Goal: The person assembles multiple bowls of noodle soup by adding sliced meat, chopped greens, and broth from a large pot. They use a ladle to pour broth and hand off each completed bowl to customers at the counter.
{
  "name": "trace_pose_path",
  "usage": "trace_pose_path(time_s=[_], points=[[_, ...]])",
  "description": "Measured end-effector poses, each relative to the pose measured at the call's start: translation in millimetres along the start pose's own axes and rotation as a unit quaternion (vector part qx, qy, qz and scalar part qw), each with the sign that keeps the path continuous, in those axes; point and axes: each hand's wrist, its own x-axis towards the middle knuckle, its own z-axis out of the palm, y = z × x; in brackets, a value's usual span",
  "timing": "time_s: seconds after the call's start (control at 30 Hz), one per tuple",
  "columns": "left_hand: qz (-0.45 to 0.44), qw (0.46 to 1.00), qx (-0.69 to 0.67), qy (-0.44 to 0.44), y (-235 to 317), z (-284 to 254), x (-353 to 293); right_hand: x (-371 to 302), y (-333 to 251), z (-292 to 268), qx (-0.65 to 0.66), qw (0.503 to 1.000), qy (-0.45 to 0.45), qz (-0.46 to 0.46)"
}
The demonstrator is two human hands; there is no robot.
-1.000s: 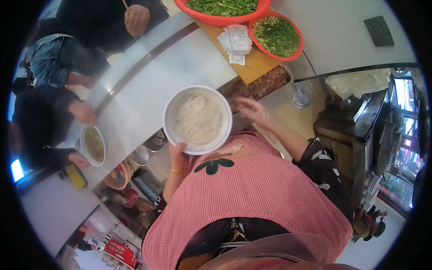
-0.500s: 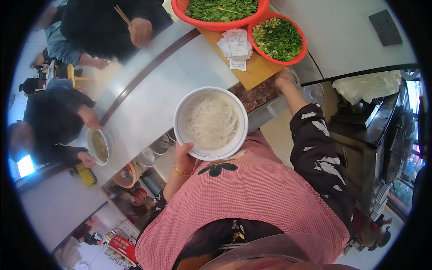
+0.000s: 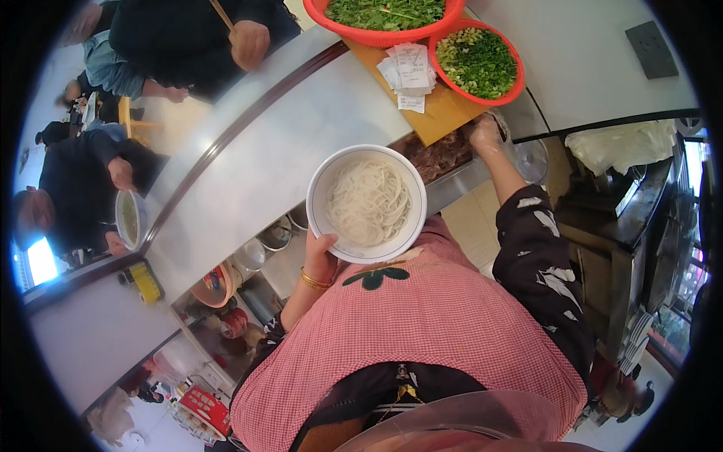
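Note:
My left hand [image 3: 321, 258] grips the near left rim of a white bowl [image 3: 317, 209], thumb over the edge. Pale noodles [image 3: 369, 203] lie in the bowl, which is held in front of my apron. Out to the right, my right hand [image 3: 486, 135] reaches to the end of a metal tray [image 3: 453, 181] of brown sliced meat [image 3: 437, 157]. Clear plastic shows around that hand. Its fingers are partly hidden and blurred, so whether they hold anything is not visible.
A wooden board [image 3: 429, 129] bears paper slips [image 3: 411, 74], a red basket of chopped scallions [image 3: 477, 62] and part of a red basket of leafy greens [image 3: 384, 13]. Across the counter [image 3: 248, 162], one person holds a bowl [image 3: 131, 218], another chopsticks [image 3: 221, 13]. A clear lid [image 3: 532, 160] is beside the tray.
The person at the left has drawn their bowl away from me, off the counter's edge. My view has shifted slightly; my left hand still holds the noodle bowl and my right hand stays at the tray.

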Motion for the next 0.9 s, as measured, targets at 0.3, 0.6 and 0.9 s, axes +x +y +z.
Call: trace_pose_path(time_s=[0.3,0.6,0.9], points=[[-0.003,0.999,0.015,0.042,6,-12,-3,-62,-19,-6,0.049,0.998,0.034,0.031],[-0.017,0.999,0.028,0.028,6,-9,4,-97,-65,-15,0.004,0.999,-0.042,0.033],[-0.026,1.000,-0.007,0.002,-2,-4,8,-100,-82,32,-0.100,0.994,-0.020,-0.045]])
